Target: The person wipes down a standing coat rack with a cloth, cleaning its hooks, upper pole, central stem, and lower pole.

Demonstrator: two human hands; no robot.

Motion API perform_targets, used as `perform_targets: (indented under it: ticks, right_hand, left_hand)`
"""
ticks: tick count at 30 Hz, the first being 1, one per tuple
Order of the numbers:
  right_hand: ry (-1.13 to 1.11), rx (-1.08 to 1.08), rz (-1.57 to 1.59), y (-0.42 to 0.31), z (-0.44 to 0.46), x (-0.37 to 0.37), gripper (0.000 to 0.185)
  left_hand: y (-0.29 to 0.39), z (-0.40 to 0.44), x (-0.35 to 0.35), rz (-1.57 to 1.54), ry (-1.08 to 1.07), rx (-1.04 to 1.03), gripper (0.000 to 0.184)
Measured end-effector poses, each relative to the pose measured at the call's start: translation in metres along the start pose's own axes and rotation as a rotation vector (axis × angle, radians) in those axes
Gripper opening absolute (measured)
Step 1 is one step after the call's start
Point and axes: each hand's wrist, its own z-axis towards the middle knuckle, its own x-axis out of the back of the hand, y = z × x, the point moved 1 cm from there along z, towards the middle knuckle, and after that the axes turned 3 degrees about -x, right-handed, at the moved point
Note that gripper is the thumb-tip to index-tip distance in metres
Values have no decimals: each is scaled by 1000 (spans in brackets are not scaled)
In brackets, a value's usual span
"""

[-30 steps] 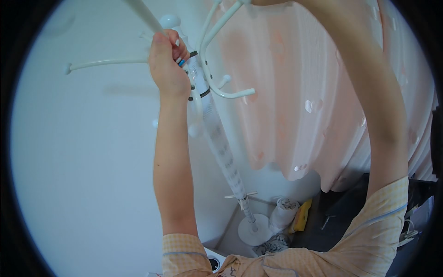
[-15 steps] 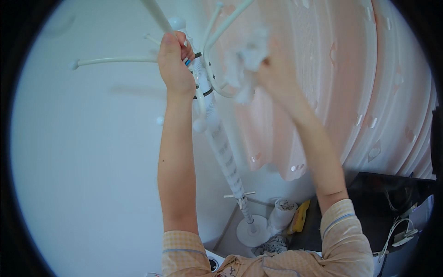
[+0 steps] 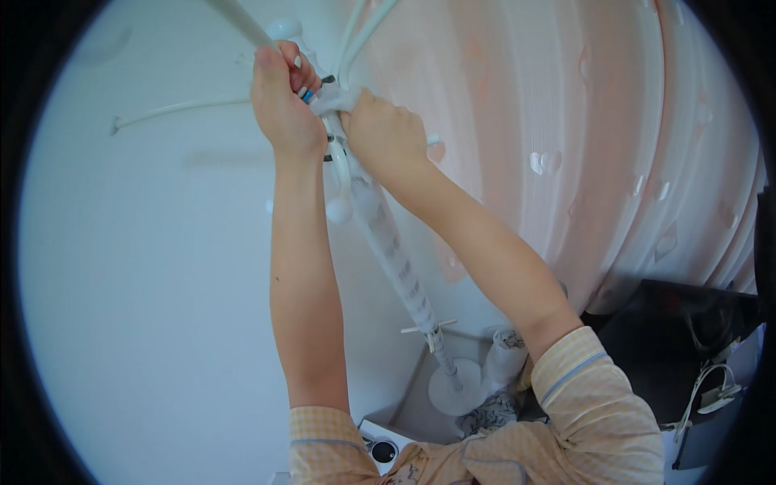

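A white coat rack stands tilted in view, its curved hooks spreading out at the top and its round base on the floor. My left hand is closed around one of the upper hooks, close to the central pole. A small blue and white bit shows by its fingers; I cannot make out what it is. Wrapped in my right hand is a white cloth, pressed to the pole between the hooks, just right of my left hand. My right fingertips are partly hidden.
Sheer pink curtains hang on the right, with a pale wall to the left. Near the rack's base are a white roll and a crumpled grey patterned bag. A dark screen and white cables lie at lower right.
My right hand has come left from beside the rack, bringing the cloth onto the pole. My left hand keeps its hold. The view has shifted slightly.
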Motion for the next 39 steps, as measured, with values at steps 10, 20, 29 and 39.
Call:
perform_targets:
  ticks: [10,20,29,39]
  right_hand:
    - [92,782,-427,61,-16,15,17]
    - [-197,1189,-387,82,16,49,14]
    - [-139,937,-529,60,-10,36,15]
    - [114,466,-608,25,-33,0,8]
  left_hand:
    - [-3,3,1,-20,-42,13,41]
    - [0,3,5,-20,-50,15,40]
    - [1,2,-2,7,-44,5,40]
    - [-1,1,-5,54,23,-24,41]
